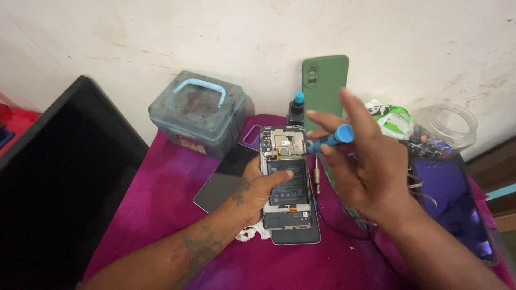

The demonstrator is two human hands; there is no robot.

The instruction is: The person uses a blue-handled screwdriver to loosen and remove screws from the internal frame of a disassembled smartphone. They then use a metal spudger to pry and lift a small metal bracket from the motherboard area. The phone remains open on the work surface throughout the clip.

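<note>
**Opened phone under the screwdriver, back cover already off**

I see my left hand closed around the opened phone, thumb lying across the black battery, steadying it on the magenta cloth near the middle of the table. My right hand pinches a blue-handled screwdriver between thumb and fingertips, the other fingers fanned loosely upward. The tip points at the phone's upper right edge, beside the metal shielding around the camera area.

By my judgement the work is partway: the back is off, with the board, battery and lower module exposed. The battery sits in place and the metal plate over the board looks fitted, so the inner parts appear untouched. Whether any screws are out, I cannot tell.

A second device lies under the phone, only its lower edge showing. 1 more dark phone lies just left, partly covered by my hand. A green case leans on the wall, a small bottle beside it. The driver's tip is blurred, so contact with a screw is unclear. The lidded plastic box hides its contents, and the jar holds small bits I cannot make out. The screen at left is cut off.
</note>
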